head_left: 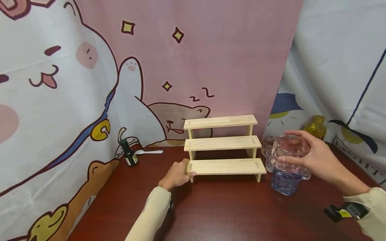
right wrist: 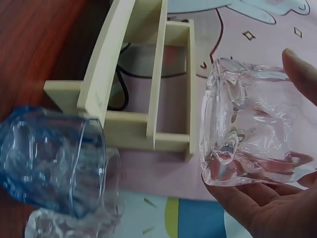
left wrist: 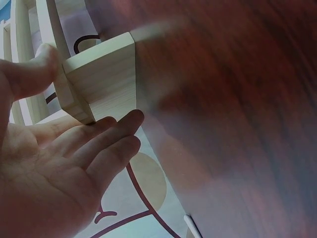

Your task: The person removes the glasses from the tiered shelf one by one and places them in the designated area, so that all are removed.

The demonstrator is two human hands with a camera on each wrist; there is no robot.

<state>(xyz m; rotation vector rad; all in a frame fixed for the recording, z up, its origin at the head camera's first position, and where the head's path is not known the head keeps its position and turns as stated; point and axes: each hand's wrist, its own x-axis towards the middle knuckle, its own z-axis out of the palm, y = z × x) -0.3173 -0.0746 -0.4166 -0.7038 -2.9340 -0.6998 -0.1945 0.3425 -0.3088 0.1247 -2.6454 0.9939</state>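
My right hand (head_left: 324,160) holds a clear faceted drinking glass (head_left: 287,147) between thumb and fingers. In the right wrist view the clear glass (right wrist: 252,124) is raised, with its thick base towards the wooden rack. Below it in the head view, a blue glass (head_left: 285,182) stands on the table. More clear glass (head_left: 268,147) shows partly hidden behind the held one. My left hand (head_left: 176,174) grips the left end of the lowest step of the three-tier wooden rack (head_left: 224,166). The left wrist view shows its thumb on the step and fingers (left wrist: 106,141) along the end.
A small dark bottle (head_left: 129,153) stands at the back left, with a white spoon (head_left: 150,152) beside it. At the back right is a yellow bottle (head_left: 315,127). Printed cloth (head_left: 235,60) hangs behind the dark red table (head_left: 229,214).
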